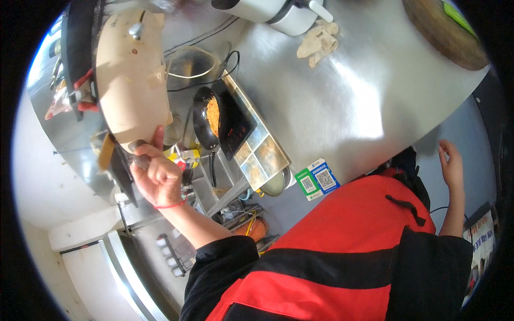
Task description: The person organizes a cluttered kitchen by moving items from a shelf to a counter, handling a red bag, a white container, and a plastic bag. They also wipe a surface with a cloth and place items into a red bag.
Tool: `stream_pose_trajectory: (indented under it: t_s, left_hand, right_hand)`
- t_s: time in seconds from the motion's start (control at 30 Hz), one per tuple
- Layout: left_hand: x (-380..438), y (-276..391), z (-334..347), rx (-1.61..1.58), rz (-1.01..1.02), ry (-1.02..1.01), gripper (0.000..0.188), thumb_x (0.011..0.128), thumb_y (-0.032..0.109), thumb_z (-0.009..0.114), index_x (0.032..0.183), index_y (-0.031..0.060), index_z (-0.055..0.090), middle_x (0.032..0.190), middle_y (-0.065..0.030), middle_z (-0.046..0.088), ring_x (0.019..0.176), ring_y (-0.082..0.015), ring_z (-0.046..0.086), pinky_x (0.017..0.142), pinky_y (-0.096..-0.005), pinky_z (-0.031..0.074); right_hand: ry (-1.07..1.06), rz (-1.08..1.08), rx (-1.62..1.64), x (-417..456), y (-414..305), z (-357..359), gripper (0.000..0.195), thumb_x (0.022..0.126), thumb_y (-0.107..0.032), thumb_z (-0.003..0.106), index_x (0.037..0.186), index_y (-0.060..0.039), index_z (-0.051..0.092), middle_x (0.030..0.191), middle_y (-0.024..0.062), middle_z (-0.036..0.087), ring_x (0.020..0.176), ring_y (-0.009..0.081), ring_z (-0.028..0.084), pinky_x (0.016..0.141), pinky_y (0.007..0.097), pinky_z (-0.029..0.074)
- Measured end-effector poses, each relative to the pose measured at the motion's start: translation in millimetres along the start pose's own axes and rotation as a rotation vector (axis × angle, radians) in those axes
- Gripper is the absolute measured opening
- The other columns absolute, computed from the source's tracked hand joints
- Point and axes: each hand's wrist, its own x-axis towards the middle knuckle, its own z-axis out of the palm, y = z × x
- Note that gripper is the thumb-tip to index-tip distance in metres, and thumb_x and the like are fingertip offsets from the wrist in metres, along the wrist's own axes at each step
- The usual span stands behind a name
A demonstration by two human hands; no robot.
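Observation:
On the left, my left hand (158,171) is raised to the end of a cream-coloured plastic appliance (132,80). Its fingers close around a dark grey rounded knob (141,161); a second grey round piece (136,145) shows beside the fingertips. A silver lever (136,30) sits at the appliance's other end. My right hand (451,164) hangs beside my body past the counter edge, holding nothing, its fingers slightly apart. A black frying pan (204,120) with orange shredded food (213,116) stands near the appliance, beside a black cooktop (237,128).
A tiled ledge (263,150) borders the cooktop. Cards with printed codes (317,179) lie near the steel counter's (297,108) front edge. Farther off are a crumpled cloth (319,42), a white pitcher-like container (289,18) and a round wooden board (445,36). Loose cables (200,76) run behind the pan.

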Motion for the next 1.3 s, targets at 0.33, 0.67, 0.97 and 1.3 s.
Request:
stream_pose_trajectory:
  t_s: [0.33, 0.67, 0.97, 1.3]
  left_hand:
    - [10.2, -8.5, -7.4, -0.034, -0.003, 0.08, 0.073, 0.076, 0.009, 0.052, 0.136, -0.0142, 0.018, 0.093, -0.0046, 0.063, 0.042, -0.0031, 0.027, 0.04, -0.0191, 0.019]
    - [26.9, -57.6, -104.6, 0.005, -0.059, 0.128, 0.067, 0.084, 0.021, 0.051, 0.131, -0.0164, 0.022, 0.096, -0.0093, 0.059, 0.042, -0.005, 0.033, 0.04, -0.0189, 0.026]
    - [36.2, -117.2, -187.4, 0.029, -0.125, 0.346, 0.043, 0.085, 0.028, 0.054, 0.1, -0.0116, 0.054, 0.064, -0.0046, 0.054, 0.039, -0.0057, 0.031, 0.041, -0.0188, 0.028]
    - [24.4, -163.6, -228.2, 0.101, -0.098, 0.539, 0.038, 0.084, 0.026, 0.055, 0.098, -0.0092, 0.056, 0.078, -0.0122, 0.062, 0.041, -0.0062, 0.033, 0.04, -0.02, 0.029]
  right_hand:
    - [0.129, -0.056, -0.023, 1.8, 7.2, -4.7, 0.019, 0.09, -0.012, 0.053, 0.103, -0.0002, 0.059, 0.096, 0.0146, 0.062, 0.084, 0.0255, 0.061, 0.076, 0.0327, 0.048]
    - [0.419, -0.232, 0.087, 58.3, -92.3, -29.6, 0.014, 0.088, -0.013, 0.058, 0.09, -0.0003, 0.061, 0.074, 0.0101, 0.059, 0.062, 0.0141, 0.052, 0.058, 0.0269, 0.044]
    - [0.003, -0.568, 0.194, 205.7, -234.8, 36.1, 0.028, 0.082, -0.013, 0.062, 0.107, -0.0025, 0.058, 0.098, 0.0136, 0.061, 0.078, 0.024, 0.06, 0.069, 0.0324, 0.049]
    - [0.06, -0.421, -0.161, 346.6, -296.8, 99.8, 0.044, 0.072, -0.028, 0.07, 0.106, -0.0048, 0.055, 0.088, 0.0228, 0.063, 0.084, 0.0392, 0.061, 0.076, 0.0438, 0.048]
